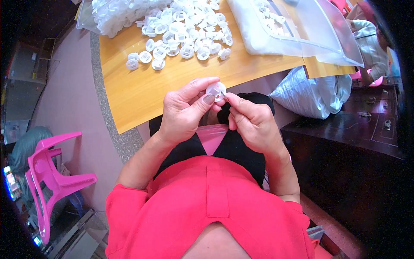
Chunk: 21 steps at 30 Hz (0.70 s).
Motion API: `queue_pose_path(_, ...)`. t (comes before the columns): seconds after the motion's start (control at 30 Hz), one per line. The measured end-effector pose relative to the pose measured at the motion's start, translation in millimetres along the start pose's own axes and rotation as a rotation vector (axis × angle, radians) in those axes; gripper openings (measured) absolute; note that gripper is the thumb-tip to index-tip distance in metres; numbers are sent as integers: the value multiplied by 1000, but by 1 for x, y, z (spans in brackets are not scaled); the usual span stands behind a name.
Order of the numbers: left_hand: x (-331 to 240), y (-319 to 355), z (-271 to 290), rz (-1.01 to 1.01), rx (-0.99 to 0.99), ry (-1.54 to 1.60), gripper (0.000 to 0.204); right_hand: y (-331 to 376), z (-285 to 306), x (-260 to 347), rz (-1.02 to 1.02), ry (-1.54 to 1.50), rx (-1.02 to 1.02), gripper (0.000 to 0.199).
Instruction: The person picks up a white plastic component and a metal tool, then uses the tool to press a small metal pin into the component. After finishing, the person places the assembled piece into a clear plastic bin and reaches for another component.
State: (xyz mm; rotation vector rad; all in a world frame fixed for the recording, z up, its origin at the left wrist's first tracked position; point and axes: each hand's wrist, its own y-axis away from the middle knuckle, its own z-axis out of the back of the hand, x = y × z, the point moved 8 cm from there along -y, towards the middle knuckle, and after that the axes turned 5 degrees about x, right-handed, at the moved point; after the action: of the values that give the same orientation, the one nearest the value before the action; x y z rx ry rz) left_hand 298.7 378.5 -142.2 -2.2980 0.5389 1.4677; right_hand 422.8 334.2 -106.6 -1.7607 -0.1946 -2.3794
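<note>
Just in front of the table's near edge, my left hand [184, 110] pinches a round white plastic part [216, 89] between thumb and fingers. This part has a flat disc face with small slots or openings. My right hand [256, 123] is closed at the disc's right side, thumb and forefinger pressed together against its edge. Something small and dark shows at those fingertips, too small to name. Beyond my hands, a heap of similar white plastic parts [186, 52] lies loose on the wooden table [125, 97].
A clear container [88, 19] of white pieces stands at the far left, a translucent bin [319, 48] at the far right. A silvery sack [302, 95] sits below the table beside a dark bench [340, 125]. A pink plastic chair [60, 172] lies left; another person [371, 49] is at upper right.
</note>
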Motion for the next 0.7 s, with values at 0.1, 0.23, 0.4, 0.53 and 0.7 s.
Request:
queue_pose_path(0.1,4,0,1,2,4,2,29,-1,0,-7,-49,-33,12,30)
queue_pose_path(0.23,11,-1,5,42,-15,31,30,-2,-2,-15,-239,-201,87,30)
queue_pose_path(0.4,24,-6,3,186,2,346,32,3,9,0,8,267,-55,34)
queue_pose_path(0.53,25,-6,0,215,-22,382,34,9,12,12,59,558,-105,40)
queue_pose_path(0.7,26,-4,-2,207,-12,369,34,10,10,12,59,668,-103,37)
